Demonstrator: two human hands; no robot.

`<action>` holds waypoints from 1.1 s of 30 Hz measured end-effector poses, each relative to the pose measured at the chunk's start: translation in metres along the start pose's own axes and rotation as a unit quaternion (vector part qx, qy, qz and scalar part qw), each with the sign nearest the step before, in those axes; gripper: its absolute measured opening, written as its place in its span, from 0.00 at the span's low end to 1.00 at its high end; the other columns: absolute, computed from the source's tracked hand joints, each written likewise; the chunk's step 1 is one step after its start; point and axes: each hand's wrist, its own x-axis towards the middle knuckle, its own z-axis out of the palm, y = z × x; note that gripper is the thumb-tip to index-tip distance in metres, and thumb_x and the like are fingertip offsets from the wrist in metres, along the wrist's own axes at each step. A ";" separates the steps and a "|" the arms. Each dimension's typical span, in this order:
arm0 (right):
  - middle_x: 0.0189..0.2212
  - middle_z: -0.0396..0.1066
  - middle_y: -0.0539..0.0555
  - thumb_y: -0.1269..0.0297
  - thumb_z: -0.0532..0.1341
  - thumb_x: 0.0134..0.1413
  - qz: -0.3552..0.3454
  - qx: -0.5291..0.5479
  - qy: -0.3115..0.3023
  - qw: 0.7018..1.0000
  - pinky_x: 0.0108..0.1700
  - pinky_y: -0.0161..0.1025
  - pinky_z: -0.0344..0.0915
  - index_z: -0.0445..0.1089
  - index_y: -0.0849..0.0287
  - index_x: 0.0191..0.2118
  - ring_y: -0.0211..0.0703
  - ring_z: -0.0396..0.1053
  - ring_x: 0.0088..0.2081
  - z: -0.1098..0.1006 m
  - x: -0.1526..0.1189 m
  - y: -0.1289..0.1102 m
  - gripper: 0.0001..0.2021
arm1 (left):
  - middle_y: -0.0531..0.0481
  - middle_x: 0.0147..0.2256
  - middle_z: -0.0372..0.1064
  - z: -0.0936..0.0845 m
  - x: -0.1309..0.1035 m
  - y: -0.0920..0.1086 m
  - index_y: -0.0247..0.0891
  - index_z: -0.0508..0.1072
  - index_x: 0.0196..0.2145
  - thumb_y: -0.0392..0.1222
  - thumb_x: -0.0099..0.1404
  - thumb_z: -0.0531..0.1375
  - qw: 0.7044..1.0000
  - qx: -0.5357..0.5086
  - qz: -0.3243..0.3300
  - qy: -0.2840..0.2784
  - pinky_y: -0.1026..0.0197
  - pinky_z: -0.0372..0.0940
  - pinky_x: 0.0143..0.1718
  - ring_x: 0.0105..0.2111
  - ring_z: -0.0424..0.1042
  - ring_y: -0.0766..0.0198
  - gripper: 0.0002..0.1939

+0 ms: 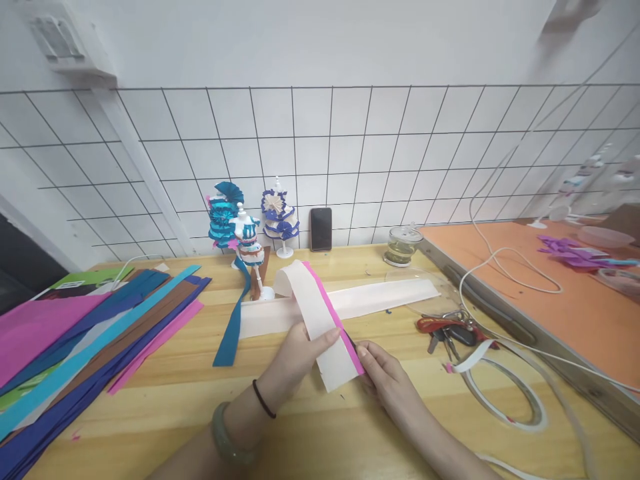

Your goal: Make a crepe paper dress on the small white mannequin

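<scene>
A cream paper strip point(315, 303) with a bright pink edge point(327, 300) slants across the middle of the view, its far end curling over. My left hand point(297, 350) pinches the strip near its lower end, thumb on top. At the strip's pink edge, my right hand point(380, 373) is closed on a thin dark object point(351, 339), mostly hidden by the fingers and the paper. Beneath, another cream strip point(385, 298) lies flat on the wooden table point(175, 413). A teal strip point(230, 337) rests over its left end.
Coloured paper sheets point(100, 340) are piled at the left. Behind stand small decorated dress forms point(250, 243), a phone point(321, 230) and a glass jar point(401, 245). Keys point(453, 333), a tape roll point(505, 393) and a white cable point(500, 333) lie at the right.
</scene>
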 end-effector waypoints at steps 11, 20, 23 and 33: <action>0.23 0.61 0.47 0.49 0.53 0.54 -0.012 -0.032 -0.028 0.999 0.26 0.32 0.52 0.66 0.58 0.30 0.36 0.55 0.24 0.004 -0.004 -0.006 0.17 | 0.50 0.32 0.71 -0.002 0.003 -0.001 0.35 0.71 0.35 0.33 0.48 0.66 0.997 -0.061 0.022 0.046 0.61 0.63 0.37 0.33 0.69 0.63 0.14; 0.22 0.62 0.48 0.50 0.57 0.51 0.035 0.076 -0.015 0.996 0.23 0.31 0.54 0.65 0.58 0.27 0.36 0.57 0.23 0.009 -0.007 -0.014 0.15 | 0.47 0.33 0.73 0.007 -0.004 -0.004 0.33 0.72 0.35 0.34 0.48 0.66 0.998 -0.056 0.011 0.031 0.60 0.64 0.37 0.33 0.69 0.62 0.14; 0.24 0.65 0.49 0.50 0.55 0.53 0.015 0.050 -0.018 0.998 0.27 0.32 0.58 0.65 0.58 0.26 0.39 0.61 0.29 0.008 -0.008 -0.014 0.15 | 0.47 0.34 0.73 0.010 -0.005 -0.002 0.33 0.71 0.35 0.33 0.47 0.65 0.998 -0.044 0.005 0.039 0.60 0.64 0.36 0.33 0.70 0.61 0.15; 0.29 0.69 0.52 0.51 0.51 0.56 -0.028 -0.047 -0.004 0.998 0.39 0.37 0.62 0.67 0.57 0.31 0.46 0.65 0.39 0.009 -0.009 -0.009 0.16 | 0.48 0.30 0.73 0.017 -0.010 0.004 0.32 0.71 0.32 0.32 0.46 0.64 0.998 -0.009 -0.018 0.063 0.62 0.64 0.33 0.31 0.69 0.62 0.12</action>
